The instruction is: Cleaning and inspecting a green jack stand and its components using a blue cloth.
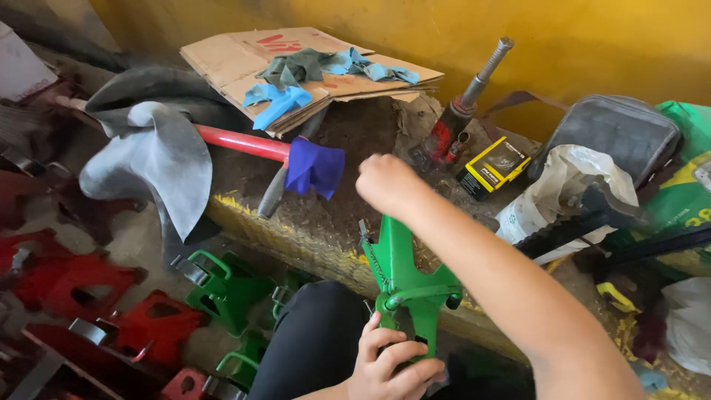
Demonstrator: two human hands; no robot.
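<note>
down by the person's lap, a green jack stand [406,285] stands upright against the worn front edge of the low worktop [311,222], which seems to brace it. the left hand [389,363] has its grip closed on the stand's base, fingers curled about the lower frame, probably to keep it from turning. the right hand [385,184] is a closed fist at the top of the stand's post, wrapped over whatever is there; what it pinches is hidden by the knuckles.

behind the fist lie a red bar [241,142] with a blue cloth [315,167] bunched on it, a grey rubber tube [155,148] draped over the worktop's left end, and a folded cardboard sheet [296,70] carrying rags by the yellow wall. a bottle jack [459,111] leans near a small yellow and black box [494,167], close to the right forearm.

open room is scant: more green stands [226,285] and red stands [89,296] crowd the floor to the left, bags fill the right, so the free space lies mostly straight above the stand.
</note>
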